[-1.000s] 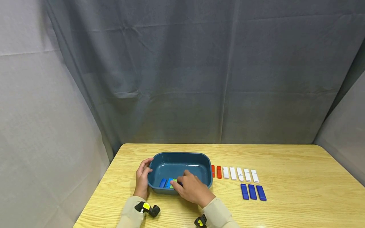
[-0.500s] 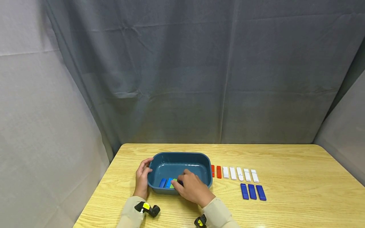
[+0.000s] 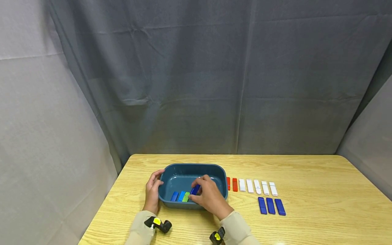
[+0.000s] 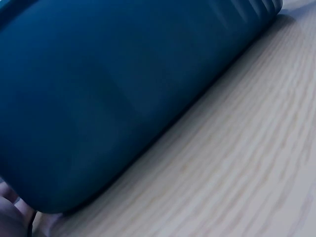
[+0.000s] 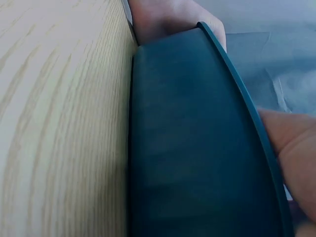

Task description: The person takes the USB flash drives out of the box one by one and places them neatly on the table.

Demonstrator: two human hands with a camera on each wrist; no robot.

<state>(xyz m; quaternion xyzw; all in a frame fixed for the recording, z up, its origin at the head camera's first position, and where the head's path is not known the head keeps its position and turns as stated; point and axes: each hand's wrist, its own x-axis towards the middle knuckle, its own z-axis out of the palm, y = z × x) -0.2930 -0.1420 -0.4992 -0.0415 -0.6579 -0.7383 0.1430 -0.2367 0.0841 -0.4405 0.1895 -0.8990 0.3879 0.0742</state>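
Inside a dark teal plastic bin, my right hand pinches a dark blue stick, shaped like a USB flash drive, between thumb and fingers. It is tilted above the bin floor. Left of it, a blue stick, a lighter blue stick and a green stick lie in a row along the near wall. My left hand grips the bin's left end at the rim. In the right wrist view the right thumb shows past the rim; the held stick is mostly hidden there.
On the wooden table, right of the bin, red sticks and several white sticks form a row. Nearer me lie three dark blue sticks. A grey curtain hangs behind the table.
My right hand has risen slightly inside the bin, lifting and tilting the dark blue stick, which was mostly hidden beneath the fingers. The left hand and the bin have stayed put.
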